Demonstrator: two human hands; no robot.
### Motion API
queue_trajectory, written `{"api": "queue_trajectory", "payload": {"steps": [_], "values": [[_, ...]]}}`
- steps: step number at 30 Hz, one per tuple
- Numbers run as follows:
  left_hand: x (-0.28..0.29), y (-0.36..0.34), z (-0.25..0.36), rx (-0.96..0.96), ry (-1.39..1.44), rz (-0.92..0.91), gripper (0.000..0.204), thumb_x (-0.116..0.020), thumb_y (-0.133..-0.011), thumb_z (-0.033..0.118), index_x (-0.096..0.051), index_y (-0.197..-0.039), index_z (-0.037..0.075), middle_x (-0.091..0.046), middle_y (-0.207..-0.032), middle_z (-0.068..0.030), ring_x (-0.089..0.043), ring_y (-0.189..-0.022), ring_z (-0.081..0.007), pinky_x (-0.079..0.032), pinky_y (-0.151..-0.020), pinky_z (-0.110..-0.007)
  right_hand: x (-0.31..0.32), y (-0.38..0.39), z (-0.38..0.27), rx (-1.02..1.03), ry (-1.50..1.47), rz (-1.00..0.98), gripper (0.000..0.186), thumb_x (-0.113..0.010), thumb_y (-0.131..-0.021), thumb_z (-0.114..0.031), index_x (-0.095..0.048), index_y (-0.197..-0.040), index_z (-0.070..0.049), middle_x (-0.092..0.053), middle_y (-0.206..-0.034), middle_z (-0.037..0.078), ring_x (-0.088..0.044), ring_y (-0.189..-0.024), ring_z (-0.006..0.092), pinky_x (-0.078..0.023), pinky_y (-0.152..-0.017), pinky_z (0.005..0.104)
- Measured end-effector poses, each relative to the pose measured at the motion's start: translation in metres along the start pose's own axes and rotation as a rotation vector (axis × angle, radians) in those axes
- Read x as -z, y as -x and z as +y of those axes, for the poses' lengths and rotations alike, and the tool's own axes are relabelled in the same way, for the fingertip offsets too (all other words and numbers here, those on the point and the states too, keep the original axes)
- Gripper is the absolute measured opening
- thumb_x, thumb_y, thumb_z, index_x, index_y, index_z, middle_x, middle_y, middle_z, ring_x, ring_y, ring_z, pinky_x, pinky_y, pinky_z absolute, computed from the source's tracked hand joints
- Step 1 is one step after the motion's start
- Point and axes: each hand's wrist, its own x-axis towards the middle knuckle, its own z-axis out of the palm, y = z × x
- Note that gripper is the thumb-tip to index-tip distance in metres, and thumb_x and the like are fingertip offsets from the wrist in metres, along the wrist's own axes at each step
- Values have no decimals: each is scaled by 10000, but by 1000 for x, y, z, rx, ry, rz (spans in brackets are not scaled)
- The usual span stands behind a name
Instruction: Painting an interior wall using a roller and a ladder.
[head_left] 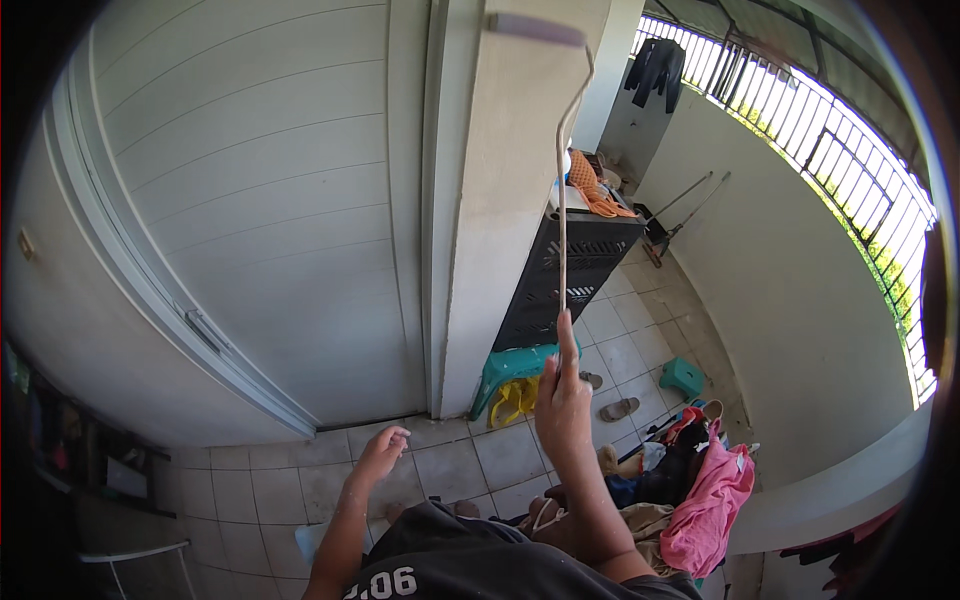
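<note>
My right hand is closed round the handle of a paint roller, its index finger stretched up along the bent metal rod. The roller's pale purple sleeve is raised high in front of a cream wall pillar and is blurred by motion. Whether it touches the surface cannot be made out. Low on the left, my left hand hangs apart from everything with its fingers loosely curled in; nothing shows in it. White specks dot my hands and forearms.
Left of the pillar is a white panelled door. Beyond it stands a black slatted cabinet over a teal stool. Clothes lie heaped around a pink garment at my right. A small teal stool and sandals are on the tiles.
</note>
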Motion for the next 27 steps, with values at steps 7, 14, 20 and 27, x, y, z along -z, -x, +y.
{"api": "queue_trajectory", "payload": {"steps": [7, 14, 20, 27], "values": [[2, -9, -7, -90, 0, 65, 180, -527, -953, 125, -575, -1102, 38, -605, -870, -56, -576, -737, -123, -495, -693, -270, 18, -61, -36, -25, -18, 20, 582, -385, -1007, -102, -131, -1515, -229, -518, -1320, 227, -632, -585, 325, -513, -566, 431], [9, 2, -25, -92, 4, 81, 183, -522, -952, 125, -578, -1097, 29, -616, -869, -65, -580, -739, -122, -495, -686, -274, -32, -18, 17, -3, -20, 12, 600, -397, -996, -79, -131, -1518, -212, -624, -1028, 274, -618, -557, 341, -480, -495, 435], [16, 10, -41, -11, 59, 39, 204, -501, -959, 147, -580, -1107, 30, -612, -898, -74, -578, -769, -135, -492, -709, -279, -51, 69, 74, -104, 129, -70, 553, -378, -1013, -216, -151, -1517, -199, -607, -669, 226, -617, -571, 377, -494, -518, 468], [4, 1, -43, 15, 23, -20, 213, -504, -950, 150, -578, -1114, 35, -618, -911, -75, -584, -767, -135, -500, -711, -279, -38, 142, 99, -276, 74, -286, 585, -434, -987, -156, -179, -1508, -228, -610, -752, 276, -610, -629, 431, -481, -562, 493]]}}
